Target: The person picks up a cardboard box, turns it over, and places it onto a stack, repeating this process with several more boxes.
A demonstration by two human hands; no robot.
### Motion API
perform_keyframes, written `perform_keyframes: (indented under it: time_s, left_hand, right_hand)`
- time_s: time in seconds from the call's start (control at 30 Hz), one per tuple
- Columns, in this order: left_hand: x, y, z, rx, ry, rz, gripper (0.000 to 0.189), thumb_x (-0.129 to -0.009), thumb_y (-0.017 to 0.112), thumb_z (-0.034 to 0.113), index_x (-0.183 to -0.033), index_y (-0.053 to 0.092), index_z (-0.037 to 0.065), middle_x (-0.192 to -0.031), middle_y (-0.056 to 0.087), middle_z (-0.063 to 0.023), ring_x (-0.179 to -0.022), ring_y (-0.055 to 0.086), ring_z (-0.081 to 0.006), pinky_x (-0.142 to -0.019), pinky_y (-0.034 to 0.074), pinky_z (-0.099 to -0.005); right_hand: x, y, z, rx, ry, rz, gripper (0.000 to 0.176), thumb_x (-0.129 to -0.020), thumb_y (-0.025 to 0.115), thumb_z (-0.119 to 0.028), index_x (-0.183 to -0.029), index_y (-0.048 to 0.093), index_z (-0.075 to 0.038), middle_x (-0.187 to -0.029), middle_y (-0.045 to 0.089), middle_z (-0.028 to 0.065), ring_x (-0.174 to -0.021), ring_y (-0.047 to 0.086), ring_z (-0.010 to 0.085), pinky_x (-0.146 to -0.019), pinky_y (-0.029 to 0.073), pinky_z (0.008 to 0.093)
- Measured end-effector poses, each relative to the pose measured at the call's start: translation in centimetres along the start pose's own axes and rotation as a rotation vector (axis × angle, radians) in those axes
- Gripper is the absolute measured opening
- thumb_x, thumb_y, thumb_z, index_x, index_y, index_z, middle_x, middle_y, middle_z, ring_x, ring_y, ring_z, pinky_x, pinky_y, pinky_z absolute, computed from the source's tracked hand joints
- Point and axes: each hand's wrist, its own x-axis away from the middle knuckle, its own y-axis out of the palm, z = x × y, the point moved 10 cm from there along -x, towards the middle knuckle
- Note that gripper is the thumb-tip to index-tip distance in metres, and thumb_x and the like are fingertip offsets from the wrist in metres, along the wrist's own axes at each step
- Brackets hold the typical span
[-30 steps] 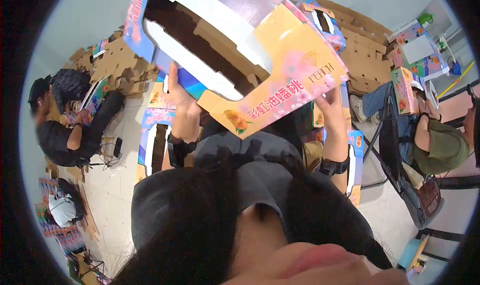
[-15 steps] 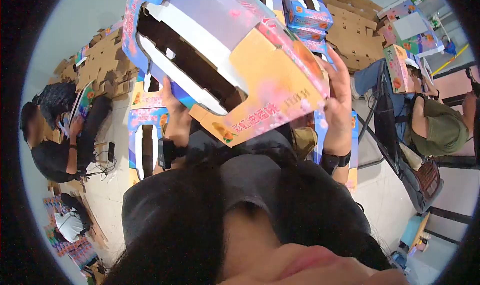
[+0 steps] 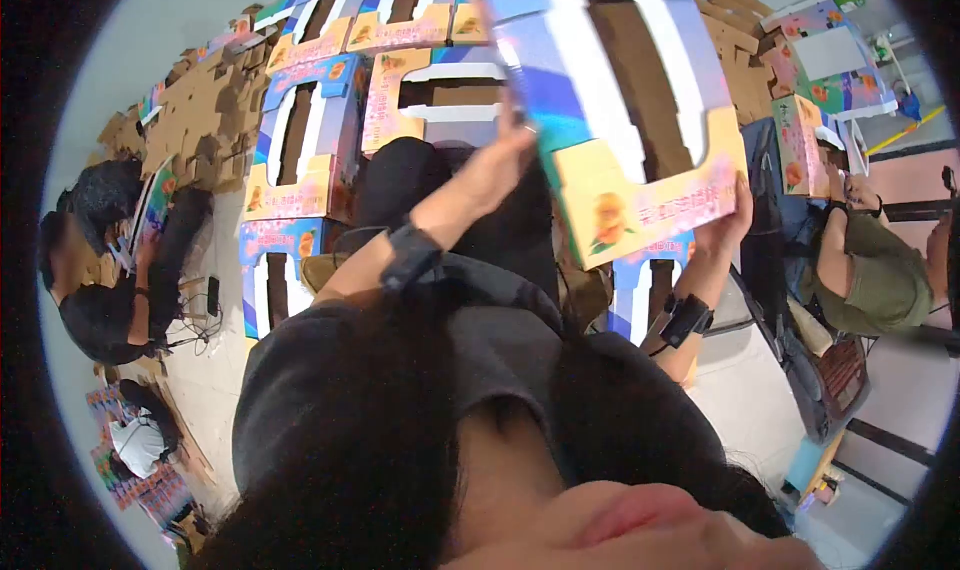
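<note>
Peach box (image 3: 608,95) is up in front of the person (image 3: 500,355), rightward. Right grip (image 3: 725,230) is closed on its low corner; left grip (image 3: 500,165) touches its edge, tightness hidden. Looks like the holding step; moving it needs steadiness.

Pale floor (image 3: 208,395): printed boxes (image 3: 315,182) grouped close together, brown cardboard sheets (image 3: 195,105) piled at left

You are holding your left forearm (image 3: 448,212) slantwise across your front, your left hand (image 3: 508,150) reaching inward, fingers partly hidden; your right hand (image 3: 728,226) is curling its fingers upward.
</note>
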Motion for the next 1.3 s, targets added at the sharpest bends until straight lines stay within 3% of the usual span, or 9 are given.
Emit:
perform_keyframes:
  time_s: [0.1,0.17,0.2,0.33,0.5,0.63,0.93,1.17,1.3]
  left_hand:
    - [-1.0,2.2,-5.1,-0.250,-0.144,0.120,0.091,-0.090,0.054,0.038,-0.148,-0.004,-0.001,-0.156,0.003,-0.0162,-0.144,0.007,-0.0242,-0.115,0.006,-0.0380]
    - [-1.2,3.3,-8.9,-0.137,-0.216,0.183,0.096,-0.087,0.056,0.048,-0.147,0.003,-0.005,-0.153,0.014,-0.0192,-0.142,0.014,-0.0266,-0.115,0.012,-0.0383]
    - [-1.4,-0.6,-14.0,-0.488,-0.213,0.470,0.079,-0.083,0.066,0.044,-0.135,0.033,-0.006,-0.125,0.047,-0.0184,-0.114,0.048,-0.0232,-0.100,0.036,-0.0345]
    - [-2.5,5.0,-17.9,-0.206,-0.365,0.021,0.073,-0.081,0.070,0.041,-0.130,0.039,-0.002,-0.126,0.047,-0.0175,-0.118,0.046,-0.0222,-0.098,0.037,-0.0331]
    - [-2.4,4.4,-21.3,-0.297,-0.221,-0.356,0.101,-0.081,0.072,0.031,-0.147,0.003,-0.002,-0.149,0.018,-0.0166,-0.139,0.015,-0.0233,-0.113,0.018,-0.0339]
    - [-2.3,2.7,-23.0,-0.357,-0.618,-0.274,0.119,-0.080,0.056,0.066,-0.145,-0.015,-0.004,-0.155,-0.004,-0.0220,-0.144,-0.004,-0.0285,-0.116,0.002,-0.0391]
    - [-3.2,3.2,-19.8,-0.204,-0.520,-0.177,0.099,-0.081,0.060,0.059,-0.148,0.009,0.007,-0.150,0.019,-0.0146,-0.139,0.019,-0.0233,-0.113,0.016,-0.0376]
    - [-4.3,-0.8,-26.8,-0.311,-0.559,-0.062,0.108,-0.079,0.064,0.059,-0.146,0.007,-0.003,-0.147,0.024,-0.0175,-0.138,0.022,-0.0240,-0.113,0.017,-0.0361]
    - [-3.8,-1.6,-28.9,-0.289,-0.612,-0.001,0.111,-0.080,0.066,0.054,-0.145,0.001,-0.008,-0.148,0.023,-0.0194,-0.137,0.022,-0.0251,-0.113,0.018,-0.0344]
  right_hand:
    - [-1.4,-4.6,-0.7,0.001,0.002,-0.007,0.052,-0.087,0.053,-0.037,-0.125,0.053,-0.002,-0.122,0.059,0.0134,-0.110,0.058,0.0291,-0.094,0.046,0.0463]
    - [-1.0,-7.7,-0.8,0.040,0.057,0.162,0.053,-0.086,0.054,-0.040,-0.124,0.054,-0.004,-0.121,0.060,0.0125,-0.111,0.058,0.0288,-0.093,0.046,0.0474]
    - [-0.8,-9.3,-0.7,0.061,0.083,0.246,0.053,-0.085,0.054,-0.042,-0.123,0.055,-0.005,-0.120,0.060,0.0121,-0.111,0.058,0.0286,-0.092,0.047,0.0480]
    - [-1.7,-16.3,0.1,0.182,0.133,0.400,0.049,-0.081,0.057,-0.048,-0.115,0.063,-0.012,-0.108,0.067,0.0056,-0.097,0.064,0.0253,-0.079,0.051,0.0435]
    - [-2.0,-18.4,2.0,0.245,0.206,0.483,0.044,-0.081,0.060,-0.046,-0.110,0.065,-0.012,-0.102,0.068,0.0031,-0.085,0.065,0.0203,-0.069,0.052,0.0357]
    - [-3.6,-19.8,4.0,0.350,0.277,0.503,0.046,-0.077,0.064,-0.048,-0.107,0.064,-0.013,-0.097,0.065,0.0034,-0.082,0.061,0.0186,-0.063,0.047,0.0328]
    - [-6.1,-19.1,4.8,0.607,0.134,0.381,0.038,-0.085,0.062,-0.039,-0.107,0.064,-0.008,-0.100,0.064,0.0015,-0.088,0.061,0.0174,-0.068,0.048,0.0313]
    - [-6.6,-20.0,6.1,0.945,0.137,0.124,0.039,-0.085,0.067,-0.038,-0.087,0.060,0.001,-0.082,0.062,0.0082,-0.073,0.055,0.0148,-0.067,0.045,0.0305]
    - [-6.5,-21.3,5.4,1.365,0.064,0.364,0.053,-0.082,0.069,-0.048,-0.081,0.056,0.004,-0.079,0.059,0.0107,-0.072,0.054,0.0198,-0.067,0.045,0.0334]
